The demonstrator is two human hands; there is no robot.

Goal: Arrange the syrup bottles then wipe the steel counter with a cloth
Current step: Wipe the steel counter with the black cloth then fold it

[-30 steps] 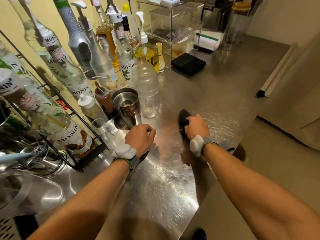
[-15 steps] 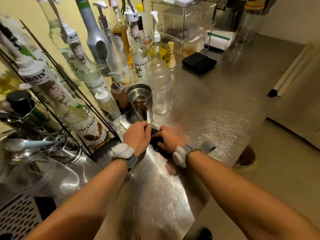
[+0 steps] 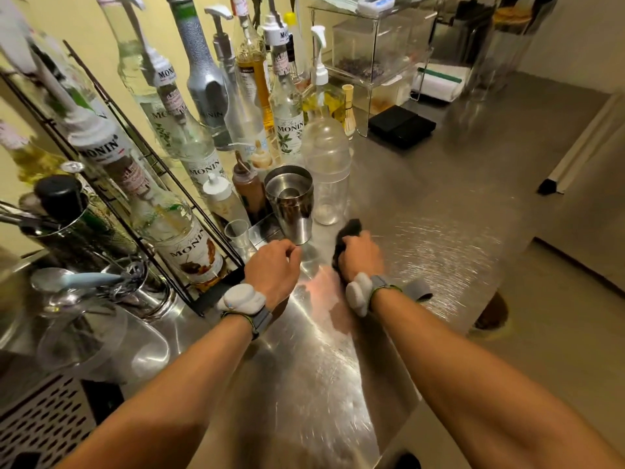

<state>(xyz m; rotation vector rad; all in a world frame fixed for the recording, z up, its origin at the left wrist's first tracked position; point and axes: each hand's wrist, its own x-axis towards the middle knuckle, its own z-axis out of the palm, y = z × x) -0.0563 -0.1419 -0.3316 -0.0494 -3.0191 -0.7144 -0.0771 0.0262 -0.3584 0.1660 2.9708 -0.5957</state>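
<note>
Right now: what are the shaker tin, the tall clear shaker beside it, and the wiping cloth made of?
Shaker tin: looks like stainless steel, polished; it mirrors its surroundings like the counter.
Clear shaker: probably plastic, slightly cloudy and translucent, duller than the glass syrup bottles.
Cloth: dark, soft fabric, matte, bunched under the right hand; the weave is too blurred to tell.

Both forearms are seen bare, with no sleeves; a grey strap with a thin green-yellow trim is worn on each wrist; a white padded module is carried on each strap, just behind the left hand (image 3: pixel 274 269) and the right hand (image 3: pixel 360 258).
</note>
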